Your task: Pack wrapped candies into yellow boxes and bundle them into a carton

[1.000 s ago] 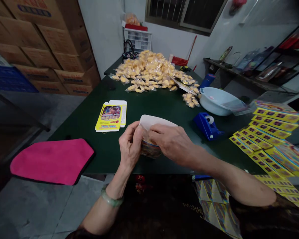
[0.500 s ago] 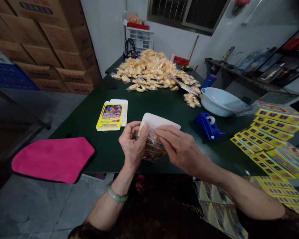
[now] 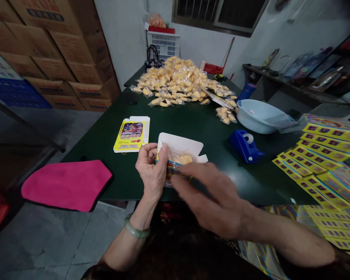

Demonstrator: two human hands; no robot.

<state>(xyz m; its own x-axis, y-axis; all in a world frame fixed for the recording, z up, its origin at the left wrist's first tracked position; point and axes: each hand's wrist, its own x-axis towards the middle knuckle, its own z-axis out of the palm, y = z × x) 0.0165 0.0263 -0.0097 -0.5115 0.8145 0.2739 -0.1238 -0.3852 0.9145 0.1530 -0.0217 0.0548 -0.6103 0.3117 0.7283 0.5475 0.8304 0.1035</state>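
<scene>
My left hand [image 3: 152, 168] is closed around the left edge of a small printed carton [image 3: 179, 142], its thumb on the near side. The carton's white top flap stands up, and a clear packet with a yellow piece [image 3: 183, 159] shows in its opening. In front of the carton's right side is my right hand [image 3: 211, 198], blurred, with fingers apart and nothing seen in them. Its fingertips overlap the carton's front, and I cannot tell whether they touch. Farther left, a flat yellow carton [image 3: 131, 135] lies on the green table [image 3: 90, 151].
A heap of clear-wrapped yellow pieces [image 3: 177, 79] covers the table's far part. To the right are a blue tape dispenser [image 3: 245, 147], a pale blue basin [image 3: 261, 118] and stacked yellow cartons [image 3: 323, 155]. A pink cloth-like piece [image 3: 67, 186] overhangs the left edge.
My right hand has drawn back toward me from the carton's opening, its fingers spreading. The yellow piece in the packet shows now. My left hand and the carton have shifted slightly left.
</scene>
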